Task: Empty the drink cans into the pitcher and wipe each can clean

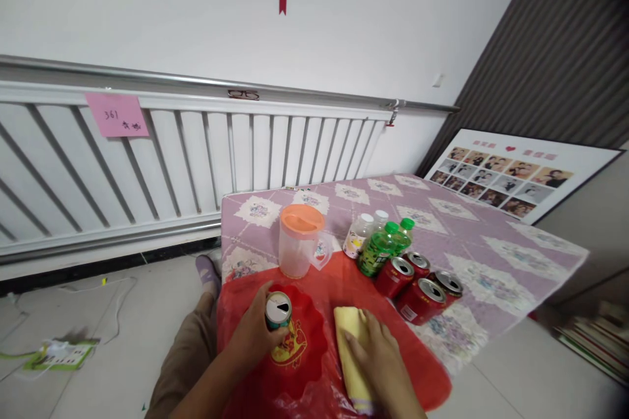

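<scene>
My left hand (256,328) is wrapped round an opened drink can (279,309) with a silver top and a teal side. It holds the can upright over the red scalloped tray (314,366), which has a yellow printed pattern. To the right, my right hand (376,357) rests on a folded yellow cloth (350,347), thumb and fingers lying across it. The cloth lies on a red plastic sheet (417,366) beside the tray. Behind the tray stands a clear pitcher (293,252) with an orange lid.
Several opened red cans (422,301) stand on the table's right. Close behind them are green-capped bottles (378,250) and white-capped bottles (358,236). A flowered tablecloth (457,236) covers the table. A white radiator (285,144) runs along the wall; a photo board (515,173) leans at right.
</scene>
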The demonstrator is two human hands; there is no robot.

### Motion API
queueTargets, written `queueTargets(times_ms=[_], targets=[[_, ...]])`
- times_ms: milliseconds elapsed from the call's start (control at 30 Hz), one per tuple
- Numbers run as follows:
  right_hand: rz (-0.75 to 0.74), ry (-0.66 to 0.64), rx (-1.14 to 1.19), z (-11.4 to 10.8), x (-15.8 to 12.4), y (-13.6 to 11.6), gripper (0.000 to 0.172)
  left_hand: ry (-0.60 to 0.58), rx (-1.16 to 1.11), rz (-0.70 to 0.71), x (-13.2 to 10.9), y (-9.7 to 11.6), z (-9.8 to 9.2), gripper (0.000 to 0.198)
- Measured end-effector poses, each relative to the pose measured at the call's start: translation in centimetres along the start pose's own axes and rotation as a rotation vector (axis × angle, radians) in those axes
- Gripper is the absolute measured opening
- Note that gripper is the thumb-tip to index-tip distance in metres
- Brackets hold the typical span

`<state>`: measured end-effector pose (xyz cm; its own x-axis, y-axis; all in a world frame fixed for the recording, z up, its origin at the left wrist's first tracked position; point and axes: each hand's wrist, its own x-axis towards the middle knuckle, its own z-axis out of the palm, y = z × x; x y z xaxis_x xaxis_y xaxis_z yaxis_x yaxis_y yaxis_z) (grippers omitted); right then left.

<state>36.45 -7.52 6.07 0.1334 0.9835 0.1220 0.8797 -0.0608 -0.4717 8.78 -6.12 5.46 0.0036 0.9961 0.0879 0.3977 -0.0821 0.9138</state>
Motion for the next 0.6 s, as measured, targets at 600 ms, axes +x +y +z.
queueTargets(times_ms=[600], targets=[[0.193, -0.117, 0.127, -0.4, -1.7, -0.7, 0.062, 0.010, 0.087, -0.023, -0.3, 1.3, -0.5, 0.070]])
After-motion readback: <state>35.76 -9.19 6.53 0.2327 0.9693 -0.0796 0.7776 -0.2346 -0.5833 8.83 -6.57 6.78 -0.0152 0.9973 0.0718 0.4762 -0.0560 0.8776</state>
